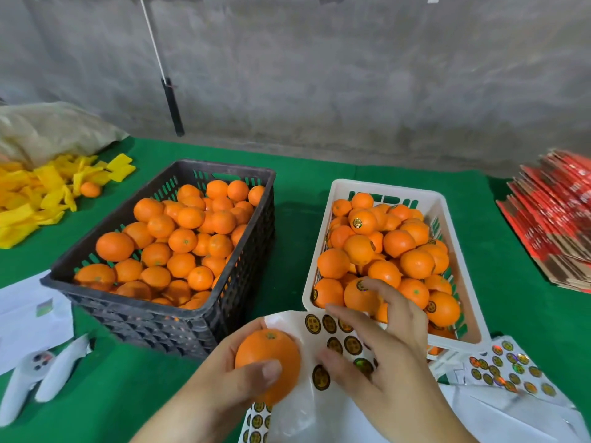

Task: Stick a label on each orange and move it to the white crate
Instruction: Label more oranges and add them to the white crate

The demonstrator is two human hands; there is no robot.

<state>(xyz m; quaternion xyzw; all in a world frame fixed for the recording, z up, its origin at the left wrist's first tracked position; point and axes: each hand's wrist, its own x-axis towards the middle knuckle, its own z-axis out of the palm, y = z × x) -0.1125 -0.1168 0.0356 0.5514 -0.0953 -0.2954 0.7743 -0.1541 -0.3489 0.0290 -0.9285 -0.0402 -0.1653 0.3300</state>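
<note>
My left hand (224,375) grips one orange (267,350) low in the middle of the view, thumb across its front. My right hand (383,343) hovers with spread fingers over a white label sheet (319,330) of round gold-and-black stickers, fingertips on or just above them. Whether a sticker is pinched I cannot tell. The black crate (252,238) at the left holds many unlabelled oranges. The white crate (447,219) at the right holds oranges, some showing stickers.
More sticker sheets (508,372) lie at the right front. White game-style controllers (38,372) and papers (28,302) sit at the left. Yellow foam nets (38,193) with a stray orange (90,189) lie far left. Red flat cartons (556,219) are stacked at the right on the green cloth (294,212).
</note>
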